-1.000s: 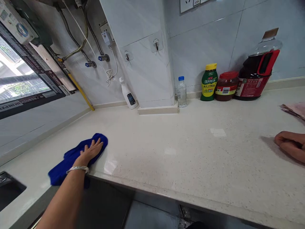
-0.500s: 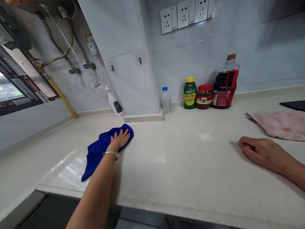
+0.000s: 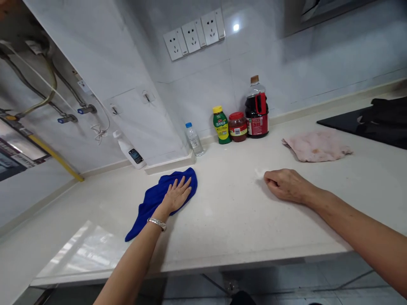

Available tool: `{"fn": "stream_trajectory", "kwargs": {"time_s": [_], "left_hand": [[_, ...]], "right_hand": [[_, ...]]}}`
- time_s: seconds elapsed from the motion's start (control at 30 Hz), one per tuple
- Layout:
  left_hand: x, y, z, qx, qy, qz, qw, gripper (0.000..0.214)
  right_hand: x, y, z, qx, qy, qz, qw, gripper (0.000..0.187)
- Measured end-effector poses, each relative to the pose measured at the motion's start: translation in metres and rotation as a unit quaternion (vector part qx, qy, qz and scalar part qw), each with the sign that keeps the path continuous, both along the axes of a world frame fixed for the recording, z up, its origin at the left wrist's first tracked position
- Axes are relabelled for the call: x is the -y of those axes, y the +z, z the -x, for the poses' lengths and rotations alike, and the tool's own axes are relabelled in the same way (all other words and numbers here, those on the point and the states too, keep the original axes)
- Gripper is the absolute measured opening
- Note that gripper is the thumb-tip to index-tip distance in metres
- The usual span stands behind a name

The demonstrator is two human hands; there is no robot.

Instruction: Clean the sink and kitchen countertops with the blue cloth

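A blue cloth point(image 3: 152, 197) lies spread on the pale countertop point(image 3: 222, 228). My left hand point(image 3: 176, 197) rests flat on its right part, fingers stretched and apart, pressing rather than gripping. A silver bangle point(image 3: 157, 223) circles that wrist. Further right, my right hand point(image 3: 284, 184) is curled into a fist on the counter, with nothing seen in it. Just beyond the fist is a folded, stained pink cloth point(image 3: 318, 146), not touched by it.
Along the wall stand a small clear bottle point(image 3: 194, 142), a green-and-yellow bottle point(image 3: 221, 127), a red-lidded jar point(image 3: 238, 127) and a large dark-liquid bottle point(image 3: 257, 114). A white bottle point(image 3: 129, 151) leans by the pillar point(image 3: 152, 135). A black panel point(image 3: 352, 129) lies at right.
The view has turned to the right. My left hand has slid rightward along the counter with the blue cloth under it. My right hand stays closed on the counter.
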State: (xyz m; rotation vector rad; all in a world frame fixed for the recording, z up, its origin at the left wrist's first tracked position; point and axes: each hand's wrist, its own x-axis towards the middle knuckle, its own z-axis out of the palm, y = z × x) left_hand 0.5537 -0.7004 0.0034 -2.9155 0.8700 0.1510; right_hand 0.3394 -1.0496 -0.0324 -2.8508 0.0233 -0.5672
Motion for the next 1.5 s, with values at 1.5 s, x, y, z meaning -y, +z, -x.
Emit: {"fn": "stream_trajectory", "kwargs": {"time_s": [1.5], "left_hand": [[0.088,-0.008,0.212,0.099,-0.501,0.082,0.856,0.065]], "right_hand": [[0.006,0.02,0.009,0.086,0.075,-0.098,0.989,0.03]]}}
